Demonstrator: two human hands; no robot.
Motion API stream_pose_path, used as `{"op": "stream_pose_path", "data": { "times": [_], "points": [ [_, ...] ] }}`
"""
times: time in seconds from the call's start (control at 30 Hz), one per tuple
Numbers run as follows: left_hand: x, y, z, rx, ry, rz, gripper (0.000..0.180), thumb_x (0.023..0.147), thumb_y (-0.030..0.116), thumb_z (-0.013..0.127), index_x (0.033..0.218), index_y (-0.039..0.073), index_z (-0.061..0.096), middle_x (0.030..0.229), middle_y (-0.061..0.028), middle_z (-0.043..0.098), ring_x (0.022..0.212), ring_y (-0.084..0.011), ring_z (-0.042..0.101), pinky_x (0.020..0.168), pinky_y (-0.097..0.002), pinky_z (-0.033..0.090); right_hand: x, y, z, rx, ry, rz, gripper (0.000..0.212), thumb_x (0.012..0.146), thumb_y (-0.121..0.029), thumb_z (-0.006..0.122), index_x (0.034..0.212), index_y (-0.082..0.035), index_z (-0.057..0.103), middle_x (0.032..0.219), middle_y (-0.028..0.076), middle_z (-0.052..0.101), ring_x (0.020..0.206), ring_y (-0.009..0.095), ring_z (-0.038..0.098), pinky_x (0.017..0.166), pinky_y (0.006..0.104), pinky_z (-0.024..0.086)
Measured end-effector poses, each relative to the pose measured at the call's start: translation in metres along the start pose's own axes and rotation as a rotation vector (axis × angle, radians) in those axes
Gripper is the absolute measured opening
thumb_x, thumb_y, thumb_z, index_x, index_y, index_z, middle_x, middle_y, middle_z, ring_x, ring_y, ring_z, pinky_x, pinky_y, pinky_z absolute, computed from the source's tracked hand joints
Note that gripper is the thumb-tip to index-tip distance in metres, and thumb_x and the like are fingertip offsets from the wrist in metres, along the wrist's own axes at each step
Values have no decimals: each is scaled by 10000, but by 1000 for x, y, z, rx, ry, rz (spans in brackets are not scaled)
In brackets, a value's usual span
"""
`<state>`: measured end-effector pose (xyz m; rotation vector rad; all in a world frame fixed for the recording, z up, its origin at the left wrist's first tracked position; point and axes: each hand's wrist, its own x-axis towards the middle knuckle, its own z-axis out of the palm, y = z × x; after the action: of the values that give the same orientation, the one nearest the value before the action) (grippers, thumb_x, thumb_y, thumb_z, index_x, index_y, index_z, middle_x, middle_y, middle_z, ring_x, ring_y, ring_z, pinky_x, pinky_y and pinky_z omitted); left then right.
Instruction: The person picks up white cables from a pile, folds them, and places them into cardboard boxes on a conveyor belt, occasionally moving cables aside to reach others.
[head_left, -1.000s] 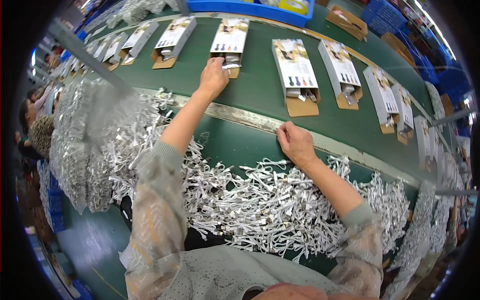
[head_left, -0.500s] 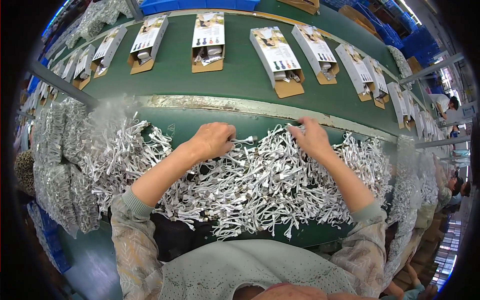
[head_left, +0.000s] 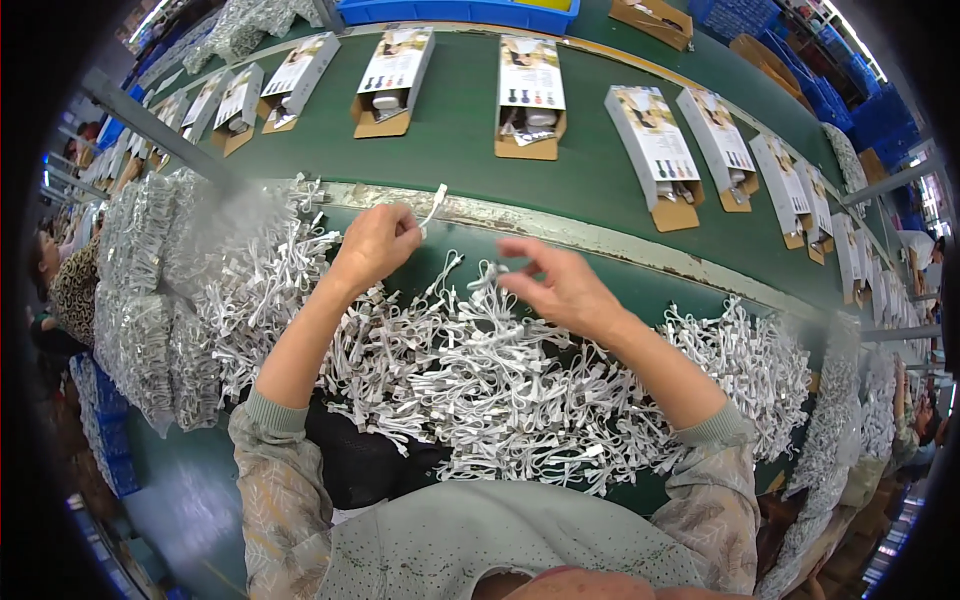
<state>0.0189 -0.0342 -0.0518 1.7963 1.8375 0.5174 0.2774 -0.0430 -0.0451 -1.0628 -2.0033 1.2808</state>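
A heap of short white USB cables spreads over the green bench in front of me. My left hand is closed on one white USB cable, raised above the heap's far left side near the ledge. One end of that cable sticks up past my fingers. To the right, my right hand hovers over the far edge of the heap. Its thumb and forefinger are apart, with cable ends standing close to the fingertips; the other fingers are partly hidden.
Beyond a worn metal ledge, open-ended white boxes stand in a row on a green conveyor belt. Clear plastic bags of cables are stacked at the left. A grey post slants in there. A blue tray sits behind.
My left hand has lifted a cable up off the heap, toward the ledge. The right hand's fingers have spread. The view has turned, and the boxes appear farther right.
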Motion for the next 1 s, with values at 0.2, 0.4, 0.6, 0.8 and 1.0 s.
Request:
{"op": "stream_pose_path", "data": {
  "times": [0.2,0.4,0.6,0.8,1.0],
  "points": [
    [51,-8,0,-47,191,-61,192,734,193,581,722,8,632,717,-177,636,733,-349,619,702,-421,484,10,76,-31,-528,387,-138,233,836,-195,602,686,-36,520,661,151,554,609,332,562,523,408,433],
    [119,-14,8,108,289,-197,226,704,236,611,781,33,669,806,-219,646,823,-379,621,761,-431,490,7,83,-17,-675,371,-321,223,802,-156,619,656,-52,487,613,117,504,552,299,538,485,378,434],
    [189,-4,40,29,322,-163,214,712,212,610,767,13,668,776,-197,648,789,-332,634,735,-412,487,14,79,-11,-662,356,-323,213,797,-128,614,657,-43,478,617,110,502,556,289,539,499,376,445],
    [141,35,44,9,113,319,275,730,5,490,956,51,640,947,-204,630,929,-370,594,823,-436,468,11,82,-23,-660,375,-287,210,787,-124,618,652,-45,477,614,113,503,553,290,534,500,371,441],
    [28,1,53,161,-96,638,293,681,-44,574,944,68,634,1020,-99,586,1021,-293,534,881,-369,448,11,84,-17,-668,384,-299,208,788,-131,620,649,-48,490,613,113,512,544,294,538,494,370,438]
  ]
}}
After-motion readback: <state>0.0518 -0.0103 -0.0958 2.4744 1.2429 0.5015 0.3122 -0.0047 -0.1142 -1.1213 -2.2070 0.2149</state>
